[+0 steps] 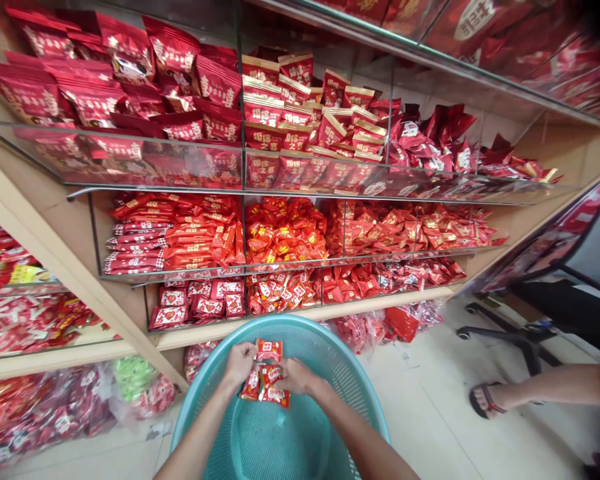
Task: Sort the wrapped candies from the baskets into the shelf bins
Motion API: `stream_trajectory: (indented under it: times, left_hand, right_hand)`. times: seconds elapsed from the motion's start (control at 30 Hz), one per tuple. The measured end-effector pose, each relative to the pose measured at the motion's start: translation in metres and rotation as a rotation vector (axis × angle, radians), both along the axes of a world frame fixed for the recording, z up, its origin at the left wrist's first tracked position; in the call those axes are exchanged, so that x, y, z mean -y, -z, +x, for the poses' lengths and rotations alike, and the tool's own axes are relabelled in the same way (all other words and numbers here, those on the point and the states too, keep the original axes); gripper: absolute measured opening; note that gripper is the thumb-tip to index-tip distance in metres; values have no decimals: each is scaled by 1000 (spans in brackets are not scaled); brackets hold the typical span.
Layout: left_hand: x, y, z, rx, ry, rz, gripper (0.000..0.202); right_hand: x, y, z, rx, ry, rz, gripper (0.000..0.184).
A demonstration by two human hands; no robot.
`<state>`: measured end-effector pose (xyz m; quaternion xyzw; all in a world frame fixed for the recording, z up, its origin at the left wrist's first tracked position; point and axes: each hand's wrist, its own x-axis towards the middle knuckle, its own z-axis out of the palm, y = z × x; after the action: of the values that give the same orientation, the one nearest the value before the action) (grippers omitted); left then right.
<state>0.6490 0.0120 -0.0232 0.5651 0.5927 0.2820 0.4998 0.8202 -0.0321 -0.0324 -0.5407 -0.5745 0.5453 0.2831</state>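
Both my hands are over a teal plastic basket in front of a candy shelf. My left hand is closed on the top of a bunch of small red candy packets. My right hand grips the same bunch from the right side. Several packets hang between the two hands, above the basket's bare inside. The nearest shelf compartments hold more red packets.
Glass-fronted shelves hold piles of red wrapped sweets. Clear bags of candy lie on the floor at the left. At the right are a black chair base and another person's sandalled foot.
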Motion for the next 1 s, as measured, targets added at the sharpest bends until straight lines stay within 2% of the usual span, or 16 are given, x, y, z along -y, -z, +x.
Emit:
stream_trajectory:
  times: [0.13, 0.23, 0.4, 0.53, 0.67, 0.77, 0.87, 1.0]
  left_hand:
    - [7, 0, 2, -155, 25, 1, 41]
    - [11, -9, 0, -291, 28, 75, 37]
    - [10, -33, -2, -565, 47, 269, 38]
    - [6, -40, -5, -666, 48, 334, 39]
    - [6, -38, -9, -658, 46, 337, 38]
    - [6, -36, -9, -645, 49, 355, 38]
    - [7, -36, -7, -609, 65, 360, 39]
    - [8, -37, -3, -583, 80, 349, 38]
  right_hand:
    - [-2, -13, 18, 267, -164, -40, 18]
    - [-17, -38, 39, 472, -142, -77, 16]
    - [-72, -94, 56, 436, 199, 297, 14]
    - [-109, -119, 45, 433, 490, 389, 20]
    - [-124, -124, 30, 474, 698, 383, 27]
    - [-130, -120, 27, 336, 812, 283, 29]
    - [-136, -113, 32, 190, 833, 238, 22]
    - [-139, -105, 40, 119, 815, 266, 23]
